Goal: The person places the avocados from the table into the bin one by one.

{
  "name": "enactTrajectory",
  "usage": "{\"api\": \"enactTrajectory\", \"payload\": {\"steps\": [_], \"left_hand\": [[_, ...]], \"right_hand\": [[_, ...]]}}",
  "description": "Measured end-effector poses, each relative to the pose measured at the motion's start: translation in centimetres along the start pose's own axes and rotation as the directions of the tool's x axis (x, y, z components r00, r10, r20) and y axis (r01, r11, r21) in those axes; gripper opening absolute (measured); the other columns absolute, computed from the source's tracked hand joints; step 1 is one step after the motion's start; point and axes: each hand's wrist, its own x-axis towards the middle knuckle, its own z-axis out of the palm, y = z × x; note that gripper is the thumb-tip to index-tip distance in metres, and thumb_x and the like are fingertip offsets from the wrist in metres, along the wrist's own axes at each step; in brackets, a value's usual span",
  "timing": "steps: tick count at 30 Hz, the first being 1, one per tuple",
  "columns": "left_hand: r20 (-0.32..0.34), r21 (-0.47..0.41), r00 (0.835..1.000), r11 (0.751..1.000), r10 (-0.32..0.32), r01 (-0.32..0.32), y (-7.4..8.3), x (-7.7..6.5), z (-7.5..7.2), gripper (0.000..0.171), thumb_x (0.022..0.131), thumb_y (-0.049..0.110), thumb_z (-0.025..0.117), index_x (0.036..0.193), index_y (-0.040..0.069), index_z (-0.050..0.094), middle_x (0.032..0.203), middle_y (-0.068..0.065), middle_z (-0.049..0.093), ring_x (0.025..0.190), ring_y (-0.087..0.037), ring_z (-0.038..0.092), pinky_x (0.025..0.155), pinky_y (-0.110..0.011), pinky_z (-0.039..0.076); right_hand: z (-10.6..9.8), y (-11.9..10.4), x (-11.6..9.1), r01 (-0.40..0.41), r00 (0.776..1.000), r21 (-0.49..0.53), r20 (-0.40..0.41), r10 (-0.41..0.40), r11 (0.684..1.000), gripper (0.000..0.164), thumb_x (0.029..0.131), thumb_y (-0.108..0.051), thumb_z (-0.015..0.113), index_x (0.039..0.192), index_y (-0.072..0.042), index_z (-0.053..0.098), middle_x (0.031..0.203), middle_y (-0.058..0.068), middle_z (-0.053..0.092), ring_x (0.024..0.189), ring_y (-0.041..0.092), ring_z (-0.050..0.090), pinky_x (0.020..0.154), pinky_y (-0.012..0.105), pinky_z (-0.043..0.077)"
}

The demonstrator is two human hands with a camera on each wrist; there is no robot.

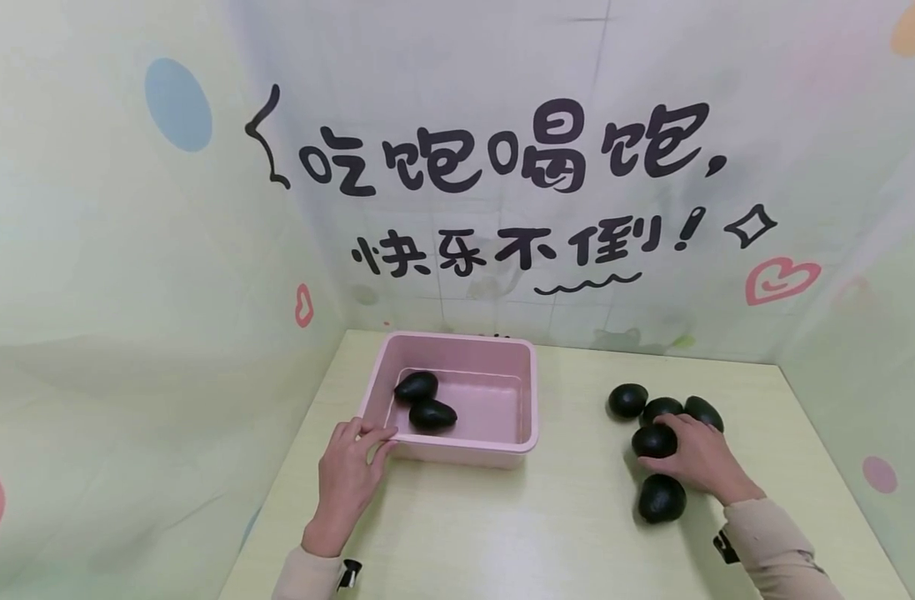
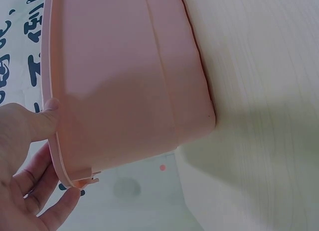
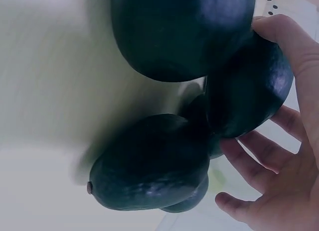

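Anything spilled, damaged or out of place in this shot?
Nothing stands out. The pink bin sits upright on the table, two dark avocados inside; the right hand grips another, with four more nearby. I see no spill or damage.

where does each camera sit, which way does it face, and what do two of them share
Head: worn on the head, facing forward and down at the table, pink bin, dark avocados and backdrop; left hand, right hand and sleeves show.
Left wrist: on the left wrist, facing the bin's outer wall; only the left hand shows.
Right wrist: on the right wrist, facing the avocados close up; only the right hand shows.
Shared: head and left wrist both show the left hand gripping the bin.
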Motion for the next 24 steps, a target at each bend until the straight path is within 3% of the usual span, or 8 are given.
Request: {"api": "enactTrajectory", "payload": {"steps": [12,24], "left_hand": [[-0.009,0.0,1.0,1.0,0.009,-0.009,0.0,0.0,0.0,0.026,0.072,0.012,0.098,0.095,0.018,0.087,0.092,-0.003,0.07,0.089,-0.031,0.064,0.06,-0.042,0.055],[-0.008,0.0,1.0,1.0,-0.002,0.002,0.0,0.0,0.1,0.025,0.073,0.012,0.098,0.095,0.017,0.087,0.092,-0.003,0.07,0.09,-0.031,0.065,0.06,-0.043,0.056]], "right_hand": [[-1.1,-0.9,0.3,0.012,1.0,0.052,-0.021,-0.011,0.999,0.078,0.078,-0.048,0.091,0.13,0.004,0.066,0.131,0.036,0.065,0.117,0.059,0.063,0.097,0.072,0.049],[-1.7,-1.4,0.7,0.061,0.996,0.082,-0.076,-0.054,0.995,0.073,0.077,-0.044,0.093,0.129,0.002,0.067,0.128,0.03,0.069,0.114,0.052,0.066,0.096,0.068,0.051]]}}
